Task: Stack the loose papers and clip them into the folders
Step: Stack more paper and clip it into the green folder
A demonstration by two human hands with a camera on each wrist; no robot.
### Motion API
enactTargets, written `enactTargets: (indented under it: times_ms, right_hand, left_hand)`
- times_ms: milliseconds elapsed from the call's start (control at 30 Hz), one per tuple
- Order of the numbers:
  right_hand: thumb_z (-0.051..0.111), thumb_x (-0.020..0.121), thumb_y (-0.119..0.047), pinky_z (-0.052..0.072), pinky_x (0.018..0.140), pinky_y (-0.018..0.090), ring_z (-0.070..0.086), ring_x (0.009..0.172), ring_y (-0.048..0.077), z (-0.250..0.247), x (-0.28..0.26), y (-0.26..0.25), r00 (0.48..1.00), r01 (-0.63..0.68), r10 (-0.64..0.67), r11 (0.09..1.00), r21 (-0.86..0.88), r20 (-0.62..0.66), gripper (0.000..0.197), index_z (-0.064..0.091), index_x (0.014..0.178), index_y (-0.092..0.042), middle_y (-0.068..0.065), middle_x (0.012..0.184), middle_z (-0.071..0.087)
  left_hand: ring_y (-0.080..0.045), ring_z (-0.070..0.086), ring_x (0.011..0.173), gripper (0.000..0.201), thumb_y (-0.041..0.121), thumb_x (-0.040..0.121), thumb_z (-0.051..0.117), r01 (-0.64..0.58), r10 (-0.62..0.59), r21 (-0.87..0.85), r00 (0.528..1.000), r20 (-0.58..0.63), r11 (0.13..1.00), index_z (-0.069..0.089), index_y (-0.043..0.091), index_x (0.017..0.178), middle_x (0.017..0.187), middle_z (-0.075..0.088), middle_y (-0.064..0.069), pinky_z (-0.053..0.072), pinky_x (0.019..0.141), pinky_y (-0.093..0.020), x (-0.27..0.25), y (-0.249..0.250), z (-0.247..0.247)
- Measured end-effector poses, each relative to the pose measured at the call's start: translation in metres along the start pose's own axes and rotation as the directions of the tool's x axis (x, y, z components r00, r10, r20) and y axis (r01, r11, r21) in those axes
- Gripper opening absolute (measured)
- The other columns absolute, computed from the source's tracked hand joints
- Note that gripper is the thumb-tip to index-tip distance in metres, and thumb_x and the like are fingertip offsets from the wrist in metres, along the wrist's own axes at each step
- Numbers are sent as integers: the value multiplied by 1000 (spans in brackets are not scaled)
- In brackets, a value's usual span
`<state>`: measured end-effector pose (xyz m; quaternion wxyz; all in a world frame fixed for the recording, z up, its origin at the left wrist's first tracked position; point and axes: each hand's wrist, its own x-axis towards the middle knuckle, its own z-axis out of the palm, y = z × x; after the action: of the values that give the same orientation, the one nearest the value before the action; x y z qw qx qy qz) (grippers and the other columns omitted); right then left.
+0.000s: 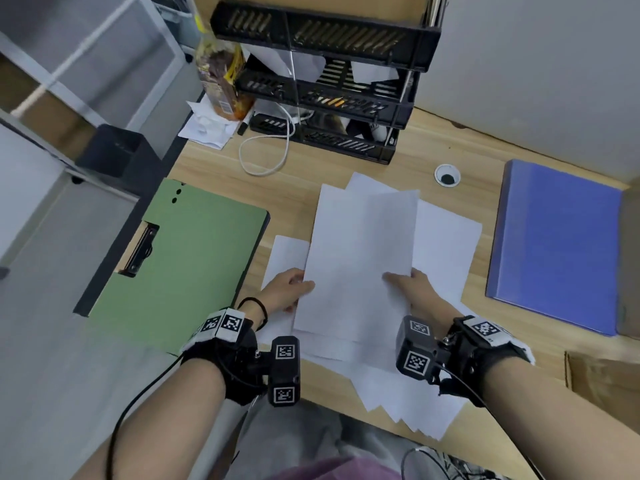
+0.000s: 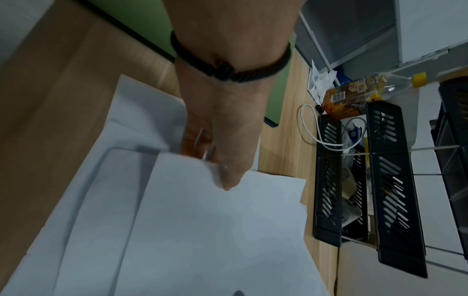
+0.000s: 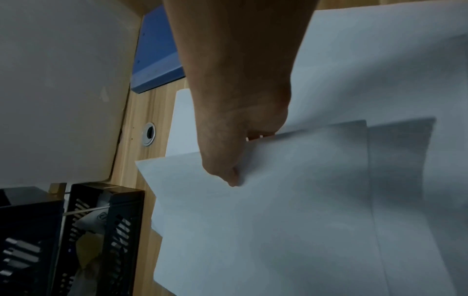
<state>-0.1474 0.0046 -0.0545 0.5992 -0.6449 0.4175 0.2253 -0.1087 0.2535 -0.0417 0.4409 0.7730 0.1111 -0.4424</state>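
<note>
A sheaf of papers [image 1: 360,261] is pinched by the left hand [image 1: 287,289] and right hand [image 1: 414,289]; edges should be squared before clipping.

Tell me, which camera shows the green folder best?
The head view: the green folder lies whole on the desk's left with its clip visible. The left wrist view catches only a green strip behind the wrist. The right wrist view shows none of it.
</note>
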Motion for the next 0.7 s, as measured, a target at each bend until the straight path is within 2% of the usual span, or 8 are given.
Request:
enactTargets:
  times_ms: [133, 233, 300, 400, 467, 567, 633, 700]
  right_hand:
    - [50, 88, 4, 47, 39, 18, 60, 65, 21, -19, 8, -16, 997, 69, -73, 982, -177, -16, 22, 56, 109, -1, 8, 83, 62]
    - [48, 85, 6, 50, 55, 25, 62, 70, 25, -36, 14, -20, 996, 72, -84, 962, -264, -32, 25, 59, 106, 1, 12, 89, 65]
    - [48, 84, 5, 51, 69, 33, 63, 82, 30, -48, 15, -19, 995, 60, -80, 956, -287, -58, 30, 60, 111, 1, 14, 98, 64]
    - [47, 86, 2, 51, 78, 38, 61, 92, 33, -67, 10, -16, 992, 53, -83, 957, -287, -93, 30, 58, 114, -5, 14, 104, 63]
    - [47, 87, 0, 52, 80, 40, 61, 93, 33, -82, 5, -12, 989, 41, -80, 956, -291, -122, 30, 57, 114, -7, 13, 105, 63]
    - [46, 89, -1, 50, 81, 40, 58, 93, 32, -102, -3, -2, 982, 9, -65, 953, -304, -175, 22, 54, 108, -6, 9, 95, 60]
    - [47, 90, -1, 51, 82, 41, 59, 91, 31, -109, -10, 4, 984, -6, -44, 960, -280, -172, 19, 54, 106, -5, 5, 88, 59]
    - [49, 89, -4, 55, 87, 46, 64, 91, 32, -109, -14, 9, 991, 0, -35, 966, -258, -131, 22, 58, 109, -1, 9, 94, 65]
  left_hand:
    - [-28, 66, 76, 46, 47, 96, 41, 231, -210, -106, 961, 180, 967, 61, 8, 112, 108, 70, -12, 54, 68, -31, -8, -2, 3]
    - [-26, 67, 84, 43, 43, 100, 36, 258, -244, -28, 940, 238, 966, 61, 11, 114, 108, 70, -6, 54, 82, -35, -7, -7, 8]
    - [-23, 65, 79, 35, 34, 100, 37, 222, -222, 24, 955, 195, 975, 60, 13, 114, 104, 70, -3, 52, 82, -32, -1, -5, 12]
    - [-17, 57, 74, 30, 21, 98, 40, 95, -96, 39, 995, 28, 995, 57, 10, 120, 99, 65, -2, 46, 73, -26, 16, 5, 10]
    - [-17, 55, 99, 36, 20, 96, 42, -1, 7, 107, 998, -55, 994, 54, 13, 129, 114, 58, -1, 41, 87, -27, 29, 14, 4]
    - [-26, 31, 136, 47, 28, 91, 49, -42, 100, 345, 983, -152, 938, 47, 20, 137, 144, 36, -6, 25, 110, -34, 48, 26, -1]
    - [-28, 18, 139, 50, 28, 89, 50, -14, 118, 425, 968, -220, 905, 46, 20, 137, 147, 28, -8, 19, 111, -36, 54, 29, -2]
    - [-30, 23, 135, 59, 38, 75, 49, -8, 125, 449, 964, -233, 893, 49, 15, 130, 141, 38, -11, 24, 106, -40, 57, 28, -1]
